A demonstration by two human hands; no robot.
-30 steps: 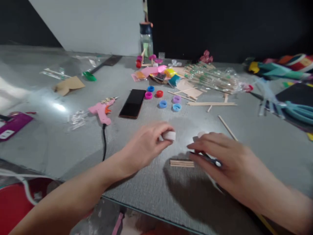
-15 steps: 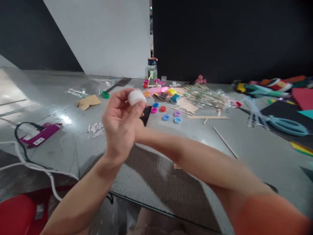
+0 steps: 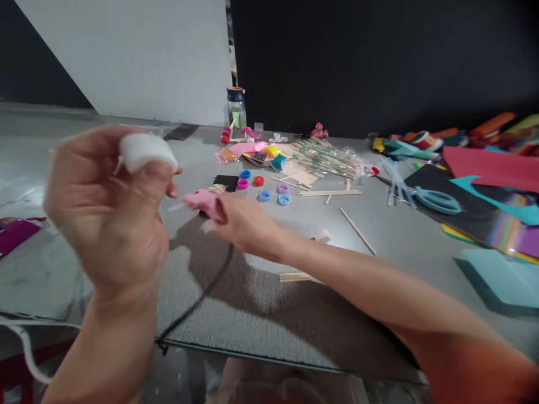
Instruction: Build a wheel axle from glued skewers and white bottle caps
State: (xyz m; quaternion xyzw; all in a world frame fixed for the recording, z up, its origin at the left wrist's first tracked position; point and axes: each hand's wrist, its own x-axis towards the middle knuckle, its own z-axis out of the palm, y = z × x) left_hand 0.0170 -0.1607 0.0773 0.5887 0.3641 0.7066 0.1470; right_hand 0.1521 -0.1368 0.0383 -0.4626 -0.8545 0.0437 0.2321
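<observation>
My left hand [image 3: 113,207] is raised at the left, its thumb and fingers closed around a white round cap [image 3: 145,151]. My right hand [image 3: 244,224] grips a pink glue gun [image 3: 204,203], somewhat blurred, with its nozzle end pointing left toward my left hand. From its handle a black cord [image 3: 210,286] runs down to the table's front edge. The gun and the white cap are apart. Just beyond the gun lies a black flat object [image 3: 226,182]. Several coloured bottle caps, among them a red cap [image 3: 259,181], rest to the right of it.
Wooden sticks [image 3: 330,193] and bagged skewers [image 3: 332,157] lie mid-table. Blue-handled scissors [image 3: 438,200] rest on black paper at the right, near coloured sheets. A drink bottle [image 3: 236,108] stands at the back. A purple power strip [image 3: 17,234] is at the left.
My right hand, earlier hidden behind my left, now shows to its right with the pink glue gun. My left hand has moved left and nearer with the white cap. The view has swung right.
</observation>
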